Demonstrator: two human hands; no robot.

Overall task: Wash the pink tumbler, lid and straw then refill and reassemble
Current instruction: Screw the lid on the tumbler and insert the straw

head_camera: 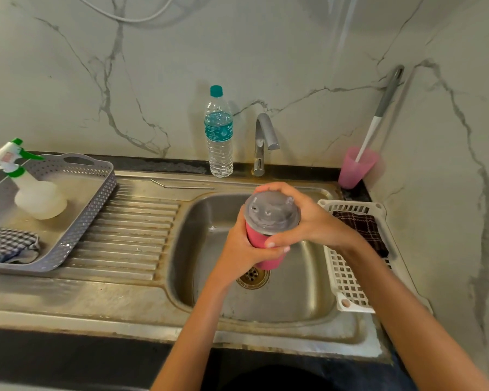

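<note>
Pink tumbler point(257, 236), over sink point(187, 249) for drainage: left grip point(242, 251) wrapped round body, steadying; right grip point(308, 218) curled over grey lid point(271, 211), likely for twisting.

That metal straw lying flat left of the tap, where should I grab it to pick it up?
Grip the metal straw mid-length on its straight run, from straight above, pinching across front and back. It lies flat on the steel drainboard, and holding its bent left end would likely let it swing.
</note>
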